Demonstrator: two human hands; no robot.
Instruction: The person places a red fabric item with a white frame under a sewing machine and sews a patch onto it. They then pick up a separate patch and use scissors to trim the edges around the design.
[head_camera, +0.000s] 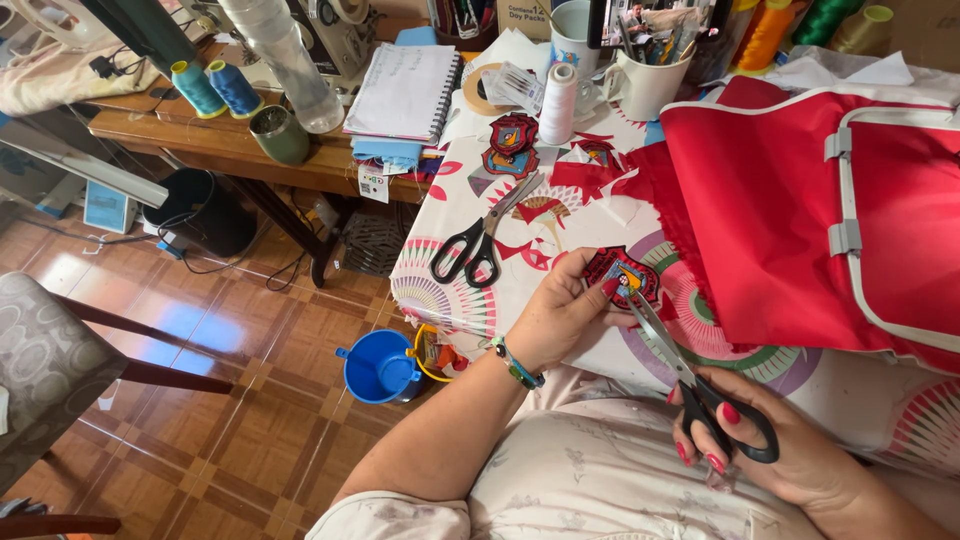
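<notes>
Two hands work: left hand (560, 320) pinches an embroidered shield-shaped patch (622, 272); right hand (790, 455) grips black-handled steel scissors (690, 375).

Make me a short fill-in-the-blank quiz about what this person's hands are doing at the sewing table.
1. The right hand holds black-handled ____, blades at the embroidered patch.
2. The left hand grips the patch; its wrist wears a beaded ____.
3. A second pair of scissors lies on the patterned ____.
4. The bucket on the floor is ____.

Missing words: scissors; bracelet; tablecloth; blue
</notes>
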